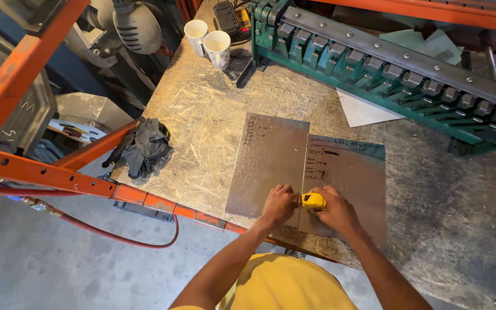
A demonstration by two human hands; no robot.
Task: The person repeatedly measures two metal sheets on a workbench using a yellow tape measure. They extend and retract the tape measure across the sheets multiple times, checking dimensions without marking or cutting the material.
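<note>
Two grey sheet-metal pieces lie on the chipboard workbench (pixel 213 115). The left sheet (pixel 268 161) overlaps the right sheet (pixel 351 178), which has handwritten marks on it. My right hand (pixel 335 211) grips a small yellow tape measure (pixel 313 200) at the near edge of the right sheet. My left hand (pixel 278 204) rests with curled fingers on the near edge of the left sheet, right beside the yellow tool.
A green metal bending brake (pixel 386 69) runs along the back right. Two white mugs (pixel 210 43) and a battery charger (pixel 228 17) stand at the back. Black gloves (pixel 143 146) lie at the left corner. Orange rack beams (pixel 30 169) and a red hose (pixel 116 235) are on the left.
</note>
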